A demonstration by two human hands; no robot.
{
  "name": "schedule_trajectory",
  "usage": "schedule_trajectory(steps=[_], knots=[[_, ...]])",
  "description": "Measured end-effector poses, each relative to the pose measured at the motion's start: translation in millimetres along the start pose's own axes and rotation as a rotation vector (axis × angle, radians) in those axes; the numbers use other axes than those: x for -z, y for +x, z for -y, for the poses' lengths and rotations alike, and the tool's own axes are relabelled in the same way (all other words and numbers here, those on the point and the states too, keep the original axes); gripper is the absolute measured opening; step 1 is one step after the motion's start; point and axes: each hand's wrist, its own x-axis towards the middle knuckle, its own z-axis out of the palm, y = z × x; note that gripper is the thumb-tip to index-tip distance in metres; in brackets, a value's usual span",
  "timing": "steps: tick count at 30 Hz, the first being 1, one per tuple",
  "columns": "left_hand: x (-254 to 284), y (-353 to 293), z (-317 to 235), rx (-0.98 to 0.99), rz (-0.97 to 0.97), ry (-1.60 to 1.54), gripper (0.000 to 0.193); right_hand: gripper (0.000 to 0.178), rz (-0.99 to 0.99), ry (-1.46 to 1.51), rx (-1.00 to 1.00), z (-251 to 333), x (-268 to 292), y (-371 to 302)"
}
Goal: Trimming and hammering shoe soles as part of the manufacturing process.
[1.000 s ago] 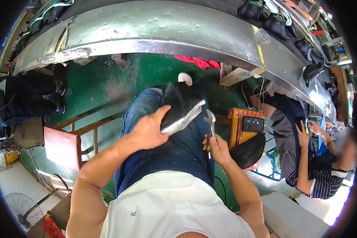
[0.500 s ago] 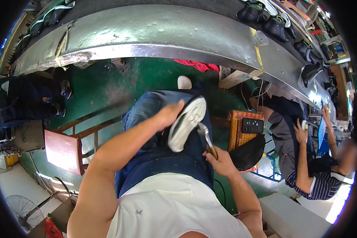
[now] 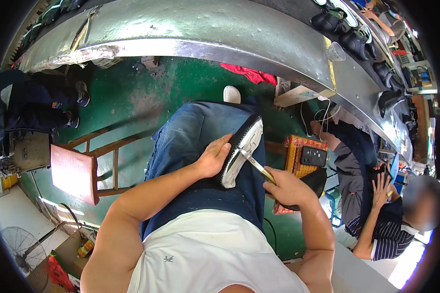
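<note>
Over my lap, my left hand (image 3: 215, 156) is closed on a shoe (image 3: 247, 151) with a dark upper. Its pale underside is turned up and to the right, edged by a row of white stitch-like marks. My right hand (image 3: 291, 186) is closed round the handle of a hammer (image 3: 257, 167) with a silvery metal end and a brownish grip. The metal end meets the shoe's underside close to its near-left edge. My left fingers are partly hidden behind the shoe.
A long metal-edged bench (image 3: 181, 36) crosses ahead, bearing black shoes (image 3: 355, 43) and a clear cup (image 3: 335, 52). At left stands a wooden stool (image 3: 74, 173). To my right, a phone (image 3: 313, 156) lies on a woven seat (image 3: 293, 168), beside a seated co-worker (image 3: 376, 215).
The shoe has tilted further, showing more of its dark side. My right hand has risen and brought the hammer's metal end onto the underside. The co-worker's hands have shifted.
</note>
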Motion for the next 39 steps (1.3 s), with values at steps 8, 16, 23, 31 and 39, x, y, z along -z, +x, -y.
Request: schedule_trajectory(steps=[8, 16, 23, 31, 39], knots=[[10.7, -1.8, 8.0, 0.033, 0.062, -0.001, 0.066, 0.027, 0.0, -0.318, 0.05, 5.8, 3.7, 23.1], [26.2, 18.8, 2.8, 0.106, 0.158, -0.548, 0.082, 0.026, -0.475, 0.295, 0.054, -20.3, -104.3, 77.9], [13.6, 30.8, 5.8, 0.13, 0.095, -0.286, 0.083, 0.026, -0.567, -0.13, 0.258, -33.4, -37.8, 65.0], [13.8, 28.5, -12.4, 0.15, 0.035, -0.359, 0.08, 0.027, -0.304, 0.493, 0.071, -33.5, -54.1, 87.0], [19.1, 27.2, -16.9, 0.028, -0.009, -0.17, 0.08, 0.024, -0.007, 0.964, 0.03, -35.8, -39.5, 103.1]])
